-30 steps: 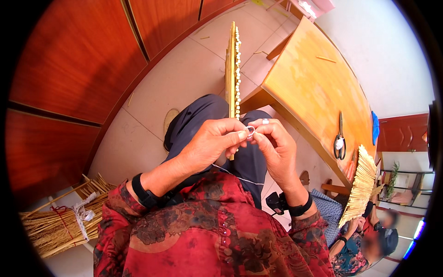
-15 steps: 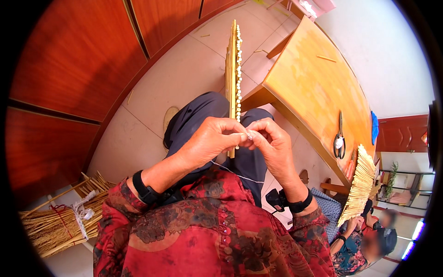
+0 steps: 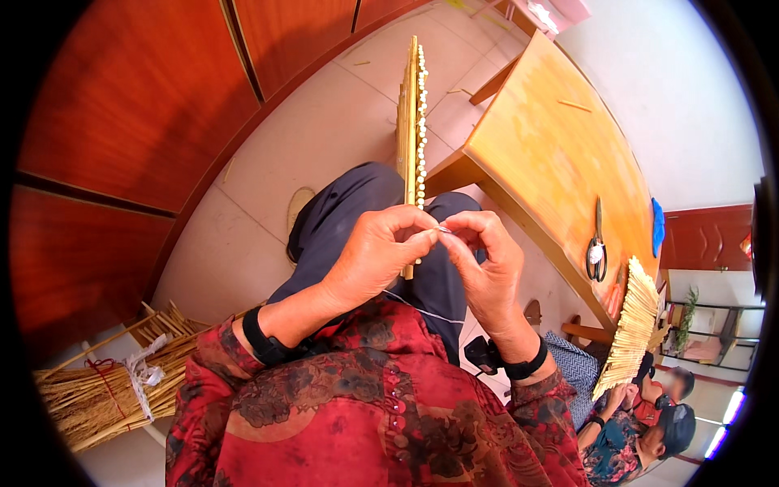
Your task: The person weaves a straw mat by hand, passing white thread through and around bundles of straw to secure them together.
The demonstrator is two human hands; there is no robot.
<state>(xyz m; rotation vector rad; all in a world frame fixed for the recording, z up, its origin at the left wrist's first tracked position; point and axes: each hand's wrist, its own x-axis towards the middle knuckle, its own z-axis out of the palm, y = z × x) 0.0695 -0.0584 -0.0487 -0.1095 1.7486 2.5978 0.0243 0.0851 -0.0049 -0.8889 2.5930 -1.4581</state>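
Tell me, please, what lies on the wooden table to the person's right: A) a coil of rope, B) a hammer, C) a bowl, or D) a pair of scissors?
D: a pair of scissors with dark handles lies flat on the wooden table, near its edge, apart from both hands, which are pinched together over the straw mat held upright at the lap.

fingers [image 3: 430, 237] pinched closer, thread [image 3: 422, 308] drawn taut
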